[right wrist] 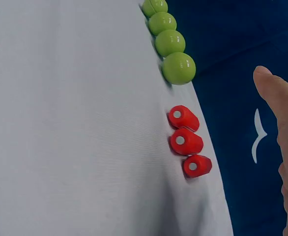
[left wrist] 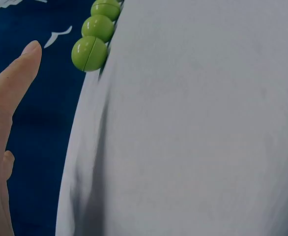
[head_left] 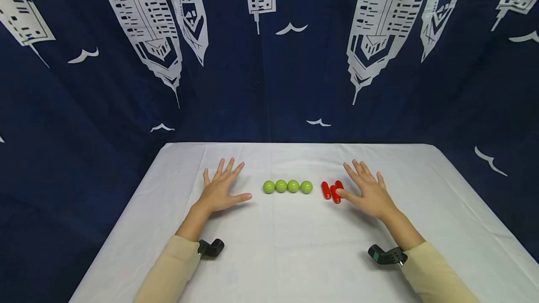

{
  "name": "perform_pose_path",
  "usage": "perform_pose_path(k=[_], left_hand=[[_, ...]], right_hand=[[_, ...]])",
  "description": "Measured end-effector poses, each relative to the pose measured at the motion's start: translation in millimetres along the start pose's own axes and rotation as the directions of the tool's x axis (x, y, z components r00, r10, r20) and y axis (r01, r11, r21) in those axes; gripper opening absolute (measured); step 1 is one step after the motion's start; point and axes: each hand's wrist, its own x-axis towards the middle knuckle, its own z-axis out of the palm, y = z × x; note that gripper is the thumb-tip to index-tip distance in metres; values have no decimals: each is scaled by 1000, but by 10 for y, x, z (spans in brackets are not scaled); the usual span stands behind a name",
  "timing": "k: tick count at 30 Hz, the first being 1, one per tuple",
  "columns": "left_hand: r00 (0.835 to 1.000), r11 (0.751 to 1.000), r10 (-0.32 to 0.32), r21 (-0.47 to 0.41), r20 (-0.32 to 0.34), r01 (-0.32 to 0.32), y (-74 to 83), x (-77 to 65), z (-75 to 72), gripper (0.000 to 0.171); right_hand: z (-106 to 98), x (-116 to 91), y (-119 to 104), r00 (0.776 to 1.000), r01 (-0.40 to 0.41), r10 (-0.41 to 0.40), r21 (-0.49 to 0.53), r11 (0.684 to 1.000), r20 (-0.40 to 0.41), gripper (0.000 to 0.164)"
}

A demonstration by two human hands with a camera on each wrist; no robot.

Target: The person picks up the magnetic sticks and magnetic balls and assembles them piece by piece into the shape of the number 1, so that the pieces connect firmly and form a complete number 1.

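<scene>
Several shiny green balls (head_left: 280, 186) with a fine seam line form a row across the middle of the table. To their right lie three short red rods (head_left: 326, 190), side by side, each with a round silvery disc on the end facing the right wrist camera. My left hand (head_left: 220, 194) is spread over the table left of the balls, holding nothing. On the other side, my right hand (head_left: 369, 195) is spread too, its thumb overlapping the red rods in the head view. Both thumbs appear apart from these things in the wrist views.
A white cloth (head_left: 273, 256) covers the table. Behind it hangs a dark blue curtain (head_left: 236, 92) with white buildings and birds. Black camera mounts sit on the left wrist (head_left: 212, 248) and the right wrist (head_left: 385, 255).
</scene>
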Motion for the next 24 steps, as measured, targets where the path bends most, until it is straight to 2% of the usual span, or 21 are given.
perform_pose_path(k=[5,10,15,19,24], left_hand=[[1000,999,17,-28,2,-17,73,29,83,96],[999,993,28,-116,22,-25,158,47,174,93],[997,972,78,-223,29,-70,253,94,252,88],[993,950,116,-294,17,-106,347,140,316,84],[996,935,88,-344,-3,-84,478,178,403,81]], right_hand=[[72,-20,-29,1000,-18,18,19,1000,-19,85],[143,-18,-44,995,-32,42,120,992,-86,78],[238,-14,-52,986,-102,131,257,961,-100,71],[321,-3,-61,970,-175,219,327,929,-104,70],[415,25,-53,945,-208,287,387,899,-159,60]])
